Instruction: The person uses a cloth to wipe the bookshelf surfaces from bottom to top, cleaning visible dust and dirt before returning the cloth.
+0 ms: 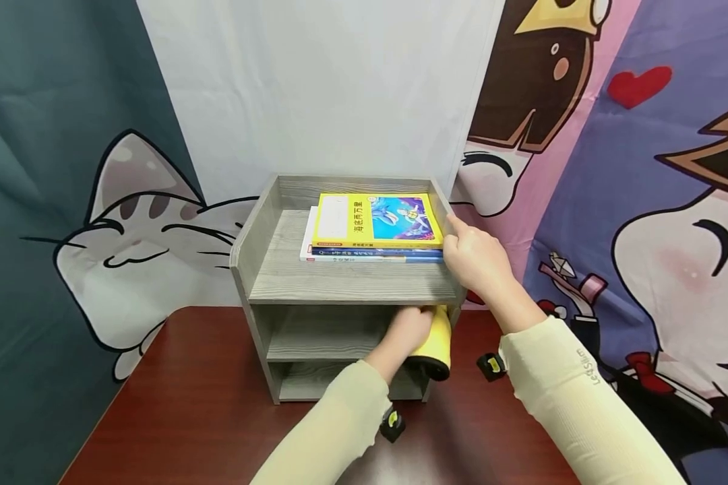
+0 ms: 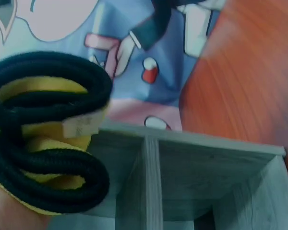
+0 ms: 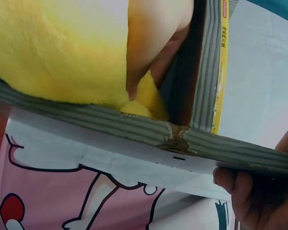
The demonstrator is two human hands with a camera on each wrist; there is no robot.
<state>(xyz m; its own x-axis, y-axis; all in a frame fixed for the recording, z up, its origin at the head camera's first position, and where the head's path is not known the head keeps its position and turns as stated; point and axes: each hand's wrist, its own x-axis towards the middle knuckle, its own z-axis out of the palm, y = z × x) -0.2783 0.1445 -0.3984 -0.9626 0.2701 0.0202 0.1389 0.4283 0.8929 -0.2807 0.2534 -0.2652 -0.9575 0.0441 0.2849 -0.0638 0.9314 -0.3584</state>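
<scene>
My left hand [image 1: 410,329] grips a rolled yellow towel [image 1: 438,340] at the right end of the shelf's middle compartment. The towel's near end sticks out past the shelf front. In the left wrist view its black-edged end [image 2: 62,189] shows the folded layers and a small white label. My right hand [image 1: 478,259] holds the right side panel of the grey wooden shelf [image 1: 352,291]; in the right wrist view its fingers [image 3: 242,189] wrap the panel's outer face.
Stacked books [image 1: 376,221], a yellow one uppermost, lie on the shelf's top board. The shelf stands on a reddish-brown table [image 1: 176,404]. Behind it hang a white curtain [image 1: 321,87] and cartoon-printed cloths [image 1: 582,202].
</scene>
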